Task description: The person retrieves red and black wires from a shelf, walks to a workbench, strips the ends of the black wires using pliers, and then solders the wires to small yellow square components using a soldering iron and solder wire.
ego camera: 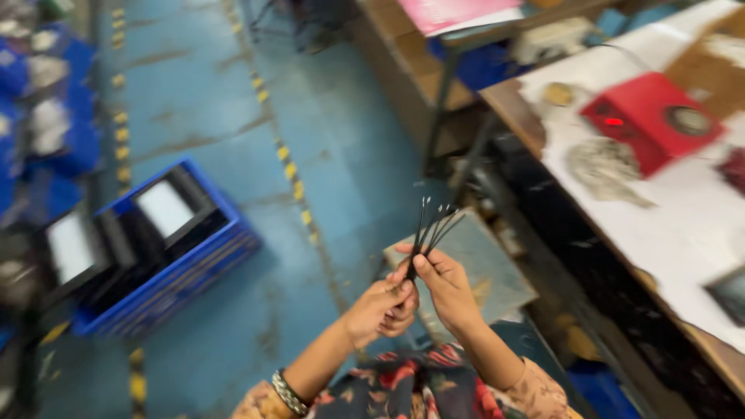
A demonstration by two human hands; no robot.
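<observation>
Floral clothing w/ red and dark print sits closest, bottom edge, and both forearms rise from it. Left hand has a metal bangle on the wrist; its fingers are curled shut round the lower end of a bundle of thin black wires. Right hand is pressed against the left, thumb and fingers pinched on the same bundle just above. Wires run up out of the fingers and fan apart a bit at the top, tips bare and free, above both hands. Behind the hands, a grey board lies tilted. Blue crate w/ dark parts stands on the blue floor, well to the left. Red box sits on the white-topped counter at right; picture is blurred, so finer detail can't be told
</observation>
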